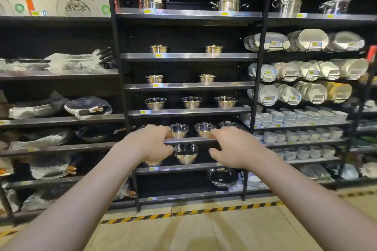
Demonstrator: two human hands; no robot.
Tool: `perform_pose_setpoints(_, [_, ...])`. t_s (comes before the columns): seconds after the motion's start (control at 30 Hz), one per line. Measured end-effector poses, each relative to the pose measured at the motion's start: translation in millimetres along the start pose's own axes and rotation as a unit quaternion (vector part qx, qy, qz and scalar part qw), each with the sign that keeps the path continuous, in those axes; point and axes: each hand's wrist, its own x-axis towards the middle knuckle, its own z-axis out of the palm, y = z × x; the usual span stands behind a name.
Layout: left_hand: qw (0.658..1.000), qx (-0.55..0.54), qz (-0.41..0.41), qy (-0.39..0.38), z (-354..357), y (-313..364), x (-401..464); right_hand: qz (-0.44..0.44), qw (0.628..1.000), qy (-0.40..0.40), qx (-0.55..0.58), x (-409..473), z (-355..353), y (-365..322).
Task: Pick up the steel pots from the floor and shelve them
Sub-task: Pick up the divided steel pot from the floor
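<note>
Your left hand (152,144) and right hand (230,147) reach, fingers curled and empty, either side of a steel pot (186,154) on the shelf (189,140).

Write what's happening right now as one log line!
left hand: empty, fingers curled | right hand: empty, fingers curled | both reach toward steel bowl on shelf | floor: no pots seen

One head-worn wide-angle view, facing straight at the shelves (188,56) from close range and tipped slightly down, so the floor (183,230) fills the bottom edge and both forearms reach in from below.
</note>
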Motion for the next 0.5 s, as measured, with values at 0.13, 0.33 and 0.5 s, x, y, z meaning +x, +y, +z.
perform_pose_setpoints(0.13, [0.999,0.0,0.024,-0.021,15.6,21.2,46.6,0.005,1.0,0.017,-0.006,7.6,12.0,33.9])
perform_pose_setpoints(0.33, [0.998,0.007,0.055,-0.032,34.8,75.3,150.9,0.036,0.999,0.0,-0.015,40.2,27.9,129.1])
perform_pose_setpoints(0.5, [0.998,-0.01,0.068,-0.017,35.4,124.1,249.2,0.059,0.998,-0.006,-0.035,94.7,27.0,221.8])
